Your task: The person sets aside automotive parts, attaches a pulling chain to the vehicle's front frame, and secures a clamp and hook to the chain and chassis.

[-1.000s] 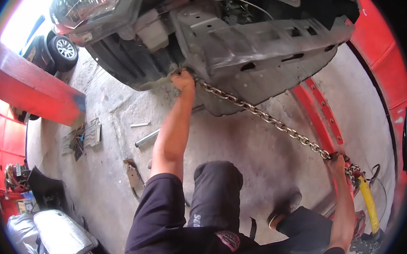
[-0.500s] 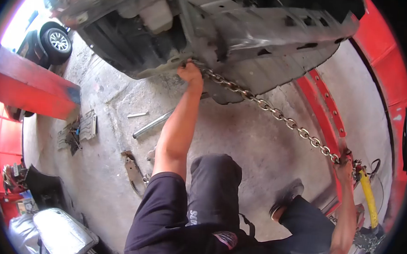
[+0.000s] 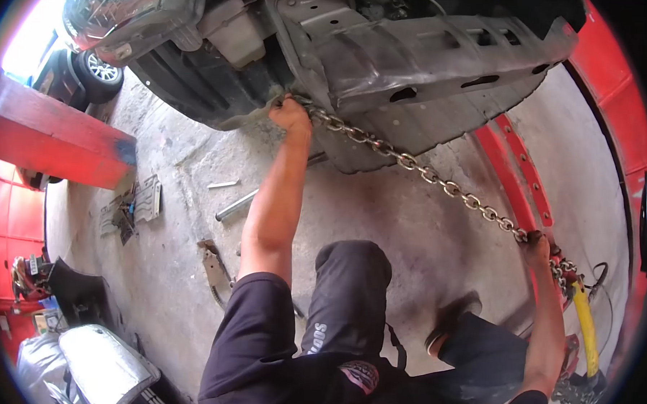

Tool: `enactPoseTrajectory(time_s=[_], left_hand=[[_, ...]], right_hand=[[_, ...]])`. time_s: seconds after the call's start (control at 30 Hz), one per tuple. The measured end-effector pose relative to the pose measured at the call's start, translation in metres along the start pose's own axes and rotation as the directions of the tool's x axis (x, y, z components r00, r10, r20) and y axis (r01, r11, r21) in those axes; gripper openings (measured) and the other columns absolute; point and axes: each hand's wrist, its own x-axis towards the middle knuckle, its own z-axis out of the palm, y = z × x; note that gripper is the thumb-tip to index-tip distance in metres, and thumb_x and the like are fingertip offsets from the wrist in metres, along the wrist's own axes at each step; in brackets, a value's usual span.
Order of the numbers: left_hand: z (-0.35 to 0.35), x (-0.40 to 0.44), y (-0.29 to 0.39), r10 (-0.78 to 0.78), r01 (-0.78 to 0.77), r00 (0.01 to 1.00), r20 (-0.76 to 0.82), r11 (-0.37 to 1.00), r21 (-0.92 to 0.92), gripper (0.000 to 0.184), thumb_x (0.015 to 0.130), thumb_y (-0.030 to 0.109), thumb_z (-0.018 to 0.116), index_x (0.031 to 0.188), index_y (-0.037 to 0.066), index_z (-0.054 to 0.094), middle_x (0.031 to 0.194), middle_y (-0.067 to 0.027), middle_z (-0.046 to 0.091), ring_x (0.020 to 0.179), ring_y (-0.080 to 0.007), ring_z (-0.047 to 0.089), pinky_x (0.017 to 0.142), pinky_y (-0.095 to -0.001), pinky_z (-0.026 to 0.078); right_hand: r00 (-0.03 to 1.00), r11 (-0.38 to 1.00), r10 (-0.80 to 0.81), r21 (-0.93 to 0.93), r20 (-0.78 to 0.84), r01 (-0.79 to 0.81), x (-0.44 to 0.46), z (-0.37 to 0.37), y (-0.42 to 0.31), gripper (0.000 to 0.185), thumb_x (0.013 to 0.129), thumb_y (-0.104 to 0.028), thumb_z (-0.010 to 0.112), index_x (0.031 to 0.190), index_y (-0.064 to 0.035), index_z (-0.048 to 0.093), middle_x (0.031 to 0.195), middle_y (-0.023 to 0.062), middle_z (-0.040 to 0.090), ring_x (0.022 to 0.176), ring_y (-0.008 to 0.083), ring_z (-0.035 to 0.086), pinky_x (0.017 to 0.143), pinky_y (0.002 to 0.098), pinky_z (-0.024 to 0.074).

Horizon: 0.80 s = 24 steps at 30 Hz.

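Note:
A metal chain [image 3: 429, 173] runs slantwise from the underside of a raised car body [image 3: 409, 61] down to the right. My left hand [image 3: 290, 113] is closed at the chain's upper end, against the car's lower edge; its fingertips are partly hidden by the metal there. Lower right, my right hand [image 3: 537, 247] is wrapped round the chain near a red perforated beam [image 3: 509, 174]. More chain links lie bunched just beyond that hand, by a yellow bar [image 3: 585, 329].
A red beam [image 3: 59, 133] juts in from the left. On the floor lie a metal tube [image 3: 237, 205], a flat metal bracket [image 3: 214, 268] and dark metal plates [image 3: 147, 198]. A silver padded item [image 3: 107, 366] sits at the lower left.
The view dipped and came back. The chain's lower end and my right hand shifted slightly right, then back left. My left hand stays at the car's edge.

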Motion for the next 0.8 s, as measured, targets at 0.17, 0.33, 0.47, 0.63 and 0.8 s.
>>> enactPoseTrajectory(time_s=[0.17, 0.33, 0.47, 0.63, 0.8], left_hand=[[-0.002, 0.004, -0.007, 0.063, -0.062, 0.998, -0.029, 0.998, 0.028, 0.02, 0.074, -0.005, 0.056, 0.091, -0.009, 0.066, 0.084, -0.0157, 0.069, 0.072, -0.0237, 0.064, 0.066, -0.0356, 0.049], [0.001, -0.02, 0.026, -0.103, 0.096, 0.991, -0.088, 0.992, -0.083, 0.021, 0.076, -0.002, 0.054, 0.092, -0.008, 0.065, 0.086, -0.0151, 0.069, 0.073, -0.0236, 0.063, 0.067, -0.0363, 0.049], [0.0, -0.009, 0.01, -0.076, 0.063, 0.99, -0.116, 0.992, -0.111, 0.021, 0.076, -0.001, 0.053, 0.093, -0.008, 0.064, 0.085, -0.0152, 0.067, 0.073, -0.0233, 0.061, 0.066, -0.0371, 0.048], [-0.004, -0.012, 0.018, -0.229, 0.221, 0.973, -0.021, 0.958, -0.184, 0.024, 0.077, 0.002, 0.054, 0.098, -0.008, 0.061, 0.093, -0.0172, 0.066, 0.075, -0.0224, 0.06, 0.063, -0.0389, 0.047], [-0.004, -0.003, 0.007, -0.255, 0.243, 0.962, -0.1, 0.963, -0.117, 0.023, 0.08, 0.005, 0.057, 0.1, -0.004, 0.061, 0.093, -0.0137, 0.066, 0.078, -0.0233, 0.061, 0.063, -0.0385, 0.05]], right_hand=[[0.98, 0.974, 0.068, 0.199, 0.189, -0.106, 0.008, 0.031, 0.03, 0.032, 0.075, -0.029, 0.076, 0.071, -0.0028, 0.058, 0.065, 0.0126, 0.057, 0.062, 0.0232, 0.059, 0.058, 0.0426, 0.0487], [0.943, 0.235, -0.049, 0.922, 0.328, -0.309, 0.009, 0.059, 0.049, 0.029, 0.075, -0.019, 0.077, 0.082, 0.0001, 0.057, 0.072, 0.0114, 0.057, 0.07, 0.0191, 0.06, 0.061, 0.0416, 0.0505], [0.945, 0.973, -0.175, 0.194, 0.275, 0.124, 0.019, -0.017, -0.011, 0.032, 0.067, -0.016, 0.081, 0.082, 0.0004, 0.058, 0.071, 0.012, 0.059, 0.067, 0.0215, 0.059, 0.061, 0.0395, 0.0492], [0.906, 0.968, -0.117, 0.249, 0.407, 0.014, 0.027, -0.038, -0.025, 0.031, 0.063, -0.015, 0.084, 0.076, -0.0008, 0.06, 0.065, 0.013, 0.058, 0.061, 0.0251, 0.057, 0.061, 0.0383, 0.0469], [0.891, 0.936, -0.186, 0.352, 0.415, 0.031, 0.025, -0.054, -0.049, 0.028, 0.065, -0.014, 0.083, 0.076, -0.001, 0.06, 0.061, 0.0099, 0.052, 0.059, 0.0184, 0.052, 0.061, 0.0344, 0.0455]])
